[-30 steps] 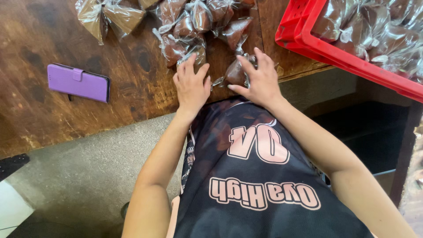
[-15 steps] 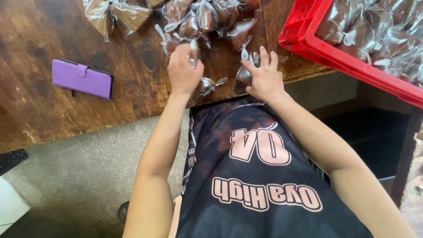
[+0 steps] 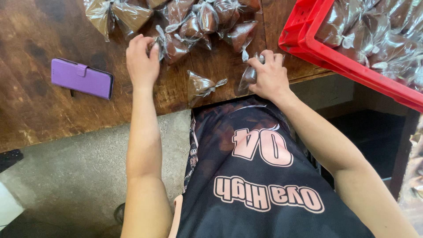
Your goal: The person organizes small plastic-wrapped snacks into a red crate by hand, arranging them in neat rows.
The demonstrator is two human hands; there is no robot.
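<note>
Reaching toward the far side of the wooden worktop [image 3: 39, 110], the left hand [image 3: 142, 61] is curling its fingers [image 3: 153, 52] around the twisted neck of a clear bag of brown filling [image 3: 174, 46] at the near edge of a heap of similar bags [image 3: 207, 17]. The right hand [image 3: 269, 75] is gripping another small bag [image 3: 250, 76] right at the worktop's near edge, its fingers closed tightly around the plastic, so most of that bag is hidden. Between the two hands, one tied bag [image 3: 200, 84] is lying loose on the wood, close to the near edge and touching neither hand. A purple wallet-style phone case [image 3: 81, 78] is lying flat toward the left side of the worktop, well apart from the bags. A red plastic crate [image 3: 308, 39] full of more bags is sitting at the right end, overhanging the near edge.
</note>
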